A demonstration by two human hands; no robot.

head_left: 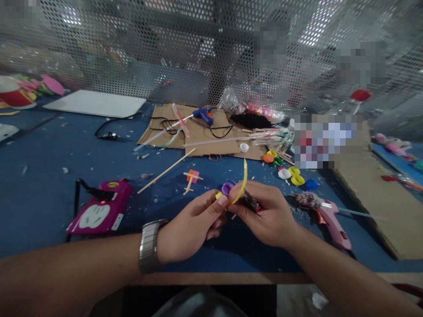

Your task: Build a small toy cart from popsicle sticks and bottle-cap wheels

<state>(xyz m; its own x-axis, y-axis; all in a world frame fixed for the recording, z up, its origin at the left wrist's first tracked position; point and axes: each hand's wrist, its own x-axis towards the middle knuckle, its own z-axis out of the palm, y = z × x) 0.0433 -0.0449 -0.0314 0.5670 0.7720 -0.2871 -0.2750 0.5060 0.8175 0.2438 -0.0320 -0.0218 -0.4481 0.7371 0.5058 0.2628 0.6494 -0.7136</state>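
Note:
My left hand (193,224), with a metal-banded watch (153,244) on its wrist, pinches a small yellow piece (219,195) between thumb and fingers. Close against it, my right hand (271,213) is closed on a curved yellow strip (244,178) that sticks up past the fingers. A dark, worn tool with a bit of red (253,202) also shows in the right hand; its kind is hard to make out. Just behind the fingertips lies a purple bottle cap (227,188). Left of it, small wooden sticks (189,187) rest across an orange and pink piece (193,176).
A pink glue gun (330,215) lies at the right, a magenta power box (102,209) at the left. Behind are a long wooden stick (167,171), several bottle caps (297,179), a blue glue gun (203,115) on cardboard (211,152), and a perforated metal screen (185,57).

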